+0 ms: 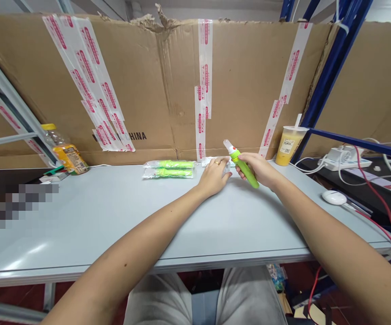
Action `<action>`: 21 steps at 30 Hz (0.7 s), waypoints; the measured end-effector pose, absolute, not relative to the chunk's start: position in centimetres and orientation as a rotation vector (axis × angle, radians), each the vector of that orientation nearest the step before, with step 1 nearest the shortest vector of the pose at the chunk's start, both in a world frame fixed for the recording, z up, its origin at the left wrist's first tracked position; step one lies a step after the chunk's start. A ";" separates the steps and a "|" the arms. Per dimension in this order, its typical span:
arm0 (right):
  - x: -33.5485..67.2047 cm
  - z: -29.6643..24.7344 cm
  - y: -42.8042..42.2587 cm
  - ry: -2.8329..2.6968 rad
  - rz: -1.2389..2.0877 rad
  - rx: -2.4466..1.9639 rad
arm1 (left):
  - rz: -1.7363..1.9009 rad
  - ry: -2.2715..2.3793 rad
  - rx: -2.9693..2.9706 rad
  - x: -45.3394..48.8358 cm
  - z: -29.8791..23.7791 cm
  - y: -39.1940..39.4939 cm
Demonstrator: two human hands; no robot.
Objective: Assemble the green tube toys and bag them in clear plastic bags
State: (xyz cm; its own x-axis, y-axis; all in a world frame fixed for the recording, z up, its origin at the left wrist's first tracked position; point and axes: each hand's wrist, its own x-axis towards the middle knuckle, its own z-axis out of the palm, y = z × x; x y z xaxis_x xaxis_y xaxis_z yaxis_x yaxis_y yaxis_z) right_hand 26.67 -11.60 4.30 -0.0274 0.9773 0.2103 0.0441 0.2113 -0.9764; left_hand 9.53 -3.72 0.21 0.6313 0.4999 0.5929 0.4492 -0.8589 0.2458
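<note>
Tube in lime green (249, 176), with a clear end and a red spot near it, is gripped in the right hand (258, 168) just above the far part of the table (121, 216), tilted with its clear end up and toward the left. The left hand (213, 177), a ring on one finger, lies palm down beside it, over some clear plastic (228, 168); whether its fingers pinch that plastic I cannot tell. Just left of that hand, two more green sticks in clear wrappers (170, 169) lie side by side. A tilted bottle with a yellow cap (68, 155) is at the far left, and a cup of yellow drink (288, 146) with a straw stands to the right, near a blue post (331, 76). Behind everything rises a taped cardboard sheet (141, 81)
</note>
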 end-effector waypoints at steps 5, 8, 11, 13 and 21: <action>26.6 4.3 -11.7 -1.386 1.043 -1.098 | 1.020 0.842 2.852 9.2 0.1 -3.8; 26.5 4.2 -11.8 -1.404 1.031 -1.134 | 1.057 0.826 2.786 8.1 0.6 -4.0; 26.4 4.2 -11.8 -1.439 0.994 -1.197 | 1.179 0.822 2.542 6.5 1.6 -4.1; 26.3 4.2 -11.9 -1.483 0.967 -1.250 | 1.335 0.858 2.326 5.2 2.6 -3.8; 25.9 4.0 -12.2 -1.674 0.939 -1.375 | 1.551 0.832 1.669 2.8 4.7 -2.9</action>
